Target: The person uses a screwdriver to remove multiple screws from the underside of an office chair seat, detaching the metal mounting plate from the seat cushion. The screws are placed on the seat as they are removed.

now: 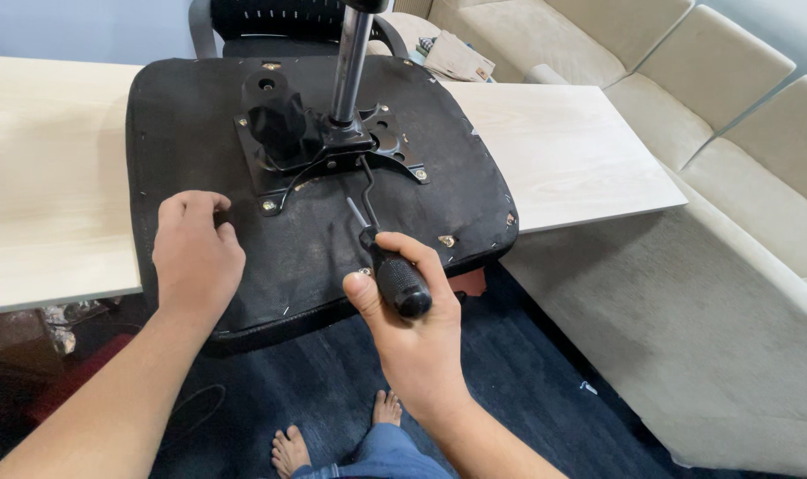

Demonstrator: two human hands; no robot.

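Note:
An upturned black chair seat (199,133) lies on a pale wooden table (48,177). A black metal mounting plate (385,142) with a round knob (275,120) and a chrome gas cylinder (350,62) is bolted to its underside. My right hand (417,310) grips the black handle of a screwdriver (394,275), whose shaft points up toward the plate near a bent lever. My left hand (195,253) rests on the seat's fabric near the front left of the plate, fingers curled, holding nothing.
A beige sofa (714,177) stands to the right, close to the table's end. Another black chair (279,22) is behind the table. Dark blue carpet (545,372) lies below, with my bare feet (332,435) on it. Papers (456,58) lie at the back.

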